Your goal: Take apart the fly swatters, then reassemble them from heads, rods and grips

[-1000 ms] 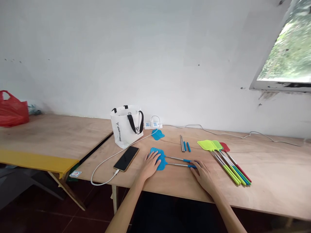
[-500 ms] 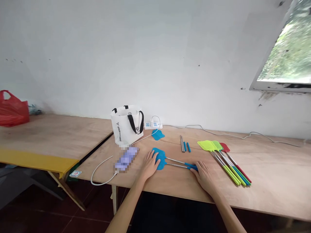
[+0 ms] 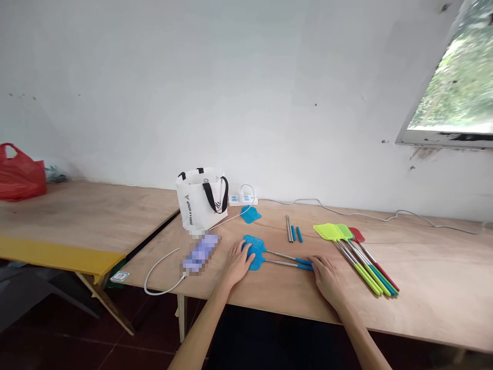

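Two blue fly swatters (image 3: pixel 257 254) with metal shafts lie side by side on the plywood table (image 3: pixel 423 288). My left hand (image 3: pixel 236 263) lies flat with fingers open, its fingertips on the left edge of the blue swatter heads. My right hand (image 3: pixel 327 277) also lies flat and open, with the fingertips touching the blue handle ends (image 3: pixel 304 264). Neither hand grips anything.
A row of yellow-green, green, blue and red swatters (image 3: pixel 358 254) lies to the right. Behind are loose metal rods with blue grips (image 3: pixel 292 230), a spare blue swatter head (image 3: pixel 250 214), a white tote bag (image 3: pixel 201 198), a power strip (image 3: pixel 242 198), a phone (image 3: pixel 201 253) on a cable, and a red bag (image 3: pixel 19 174).
The two blue swatters have shifted slightly to the right under my hands. Both hands stay flat on the table at the swatters' ends.
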Action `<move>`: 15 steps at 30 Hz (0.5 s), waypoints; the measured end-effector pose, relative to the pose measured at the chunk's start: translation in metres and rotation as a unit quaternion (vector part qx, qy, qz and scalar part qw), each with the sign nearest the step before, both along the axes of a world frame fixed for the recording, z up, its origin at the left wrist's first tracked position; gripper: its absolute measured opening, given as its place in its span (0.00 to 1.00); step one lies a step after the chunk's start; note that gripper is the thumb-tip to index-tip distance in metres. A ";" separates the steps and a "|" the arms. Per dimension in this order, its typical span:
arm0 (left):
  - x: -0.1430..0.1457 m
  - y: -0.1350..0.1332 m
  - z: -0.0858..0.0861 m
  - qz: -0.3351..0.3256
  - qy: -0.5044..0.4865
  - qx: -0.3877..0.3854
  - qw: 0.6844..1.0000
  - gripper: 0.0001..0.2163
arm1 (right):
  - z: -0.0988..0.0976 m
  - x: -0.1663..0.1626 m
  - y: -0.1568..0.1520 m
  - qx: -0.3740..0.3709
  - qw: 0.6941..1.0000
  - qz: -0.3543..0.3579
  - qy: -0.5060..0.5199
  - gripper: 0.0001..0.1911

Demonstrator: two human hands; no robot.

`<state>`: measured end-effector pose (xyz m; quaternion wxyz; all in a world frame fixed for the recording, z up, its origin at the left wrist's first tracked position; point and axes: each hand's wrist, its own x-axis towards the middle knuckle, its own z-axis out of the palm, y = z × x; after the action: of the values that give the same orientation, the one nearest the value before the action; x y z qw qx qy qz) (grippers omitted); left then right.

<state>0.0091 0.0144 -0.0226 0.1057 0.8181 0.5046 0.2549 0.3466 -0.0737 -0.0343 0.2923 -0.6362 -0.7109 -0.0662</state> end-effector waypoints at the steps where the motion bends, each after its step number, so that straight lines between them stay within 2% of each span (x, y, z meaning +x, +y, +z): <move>1: 0.000 0.000 0.000 0.005 -0.003 -0.003 1.000 0.21 | 0.000 -0.001 0.000 -0.008 1.000 0.015 0.005 0.21; 5: 0.001 -0.002 0.005 0.012 -0.019 -0.006 1.000 0.20 | 0.004 -0.009 0.000 -0.036 0.996 0.080 0.021 0.20; 10: 0.000 -0.005 0.016 -0.023 -0.074 -0.001 0.997 0.18 | 0.008 -0.012 -0.004 -0.041 0.996 0.073 0.017 0.18; 15: -0.002 -0.007 0.021 -0.013 -0.118 -0.033 0.992 0.18 | 0.015 -0.016 -0.007 -0.048 0.995 0.081 -0.026 0.16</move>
<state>0.0076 0.0075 -0.0018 0.1944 0.7849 0.4863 0.3311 0.3304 -0.0803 -0.0196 0.2478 -0.5876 -0.7699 -0.0246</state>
